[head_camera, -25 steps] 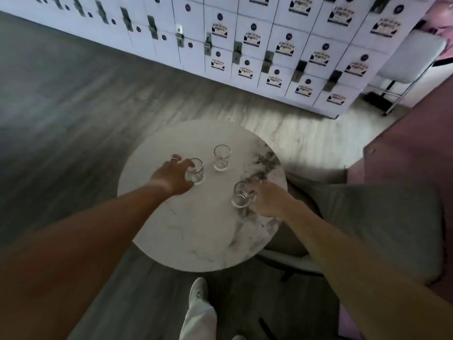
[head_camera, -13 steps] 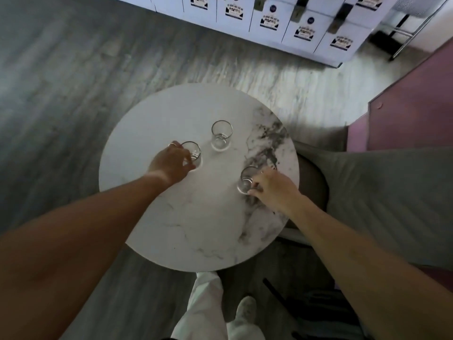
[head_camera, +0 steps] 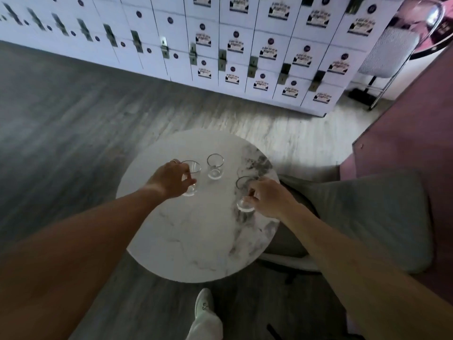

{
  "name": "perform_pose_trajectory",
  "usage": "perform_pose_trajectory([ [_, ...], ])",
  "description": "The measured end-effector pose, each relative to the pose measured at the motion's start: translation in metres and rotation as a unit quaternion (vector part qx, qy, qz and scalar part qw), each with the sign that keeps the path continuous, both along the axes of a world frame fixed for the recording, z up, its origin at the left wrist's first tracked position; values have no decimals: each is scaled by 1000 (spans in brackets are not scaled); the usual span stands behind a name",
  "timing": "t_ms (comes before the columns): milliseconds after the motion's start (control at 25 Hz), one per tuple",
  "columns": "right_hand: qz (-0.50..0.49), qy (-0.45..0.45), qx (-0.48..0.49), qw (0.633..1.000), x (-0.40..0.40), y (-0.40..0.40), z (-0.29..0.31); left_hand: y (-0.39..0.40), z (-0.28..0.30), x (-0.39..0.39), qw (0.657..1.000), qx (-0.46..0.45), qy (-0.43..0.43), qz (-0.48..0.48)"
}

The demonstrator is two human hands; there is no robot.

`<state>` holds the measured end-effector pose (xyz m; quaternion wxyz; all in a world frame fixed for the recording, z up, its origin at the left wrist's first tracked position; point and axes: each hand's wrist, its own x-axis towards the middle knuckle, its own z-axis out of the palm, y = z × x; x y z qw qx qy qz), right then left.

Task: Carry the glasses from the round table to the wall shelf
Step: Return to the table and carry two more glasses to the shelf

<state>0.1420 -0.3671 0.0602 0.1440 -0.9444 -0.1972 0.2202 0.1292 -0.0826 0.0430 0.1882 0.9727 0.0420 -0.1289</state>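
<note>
Three clear glasses are at the round white marble table (head_camera: pixel 191 241). My left hand (head_camera: pixel 171 179) is wrapped around the left glass (head_camera: pixel 192 177), which looks raised a little off the tabletop. My right hand (head_camera: pixel 269 197) grips the right glass (head_camera: pixel 244 195) from its right side; this glass also appears slightly lifted and tilted. The third glass (head_camera: pixel 215 166) stands upright and untouched between and behind the two hands.
A grey upholstered chair (head_camera: pixel 367 217) is tucked against the table's right side, with a pink partition (head_camera: pixel 404 131) behind it. White lockers (head_camera: pixel 245 57) line the far wall. Another chair (head_camera: pixel 387 55) stands at the far right. My shoe (head_camera: pixel 203 305) is below the table edge.
Both hands have closed tighter on their glasses, and the two glasses seem to have come up off the table. The camera has tilted back up toward the lockers.
</note>
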Motion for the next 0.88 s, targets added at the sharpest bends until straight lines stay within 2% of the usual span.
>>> perform_pose_trajectory([
  [240, -22, -106, 41, 993, -22, -28, 94, -34, 105, -24, 994, 17, -109, -18],
  [560, -73, -257, 115, 957, -66, -126, 242, -147, 252, -51, 969, -24, -238, -61],
  [760, -137, -303, 88, 939, -104, -186, 296, -217, 312, -61, 950, -66, -274, -138],
  [880, -219, -339, 50, 914, -135, -247, 327, -285, 345, -58, 920, -92, -309, -224],
])
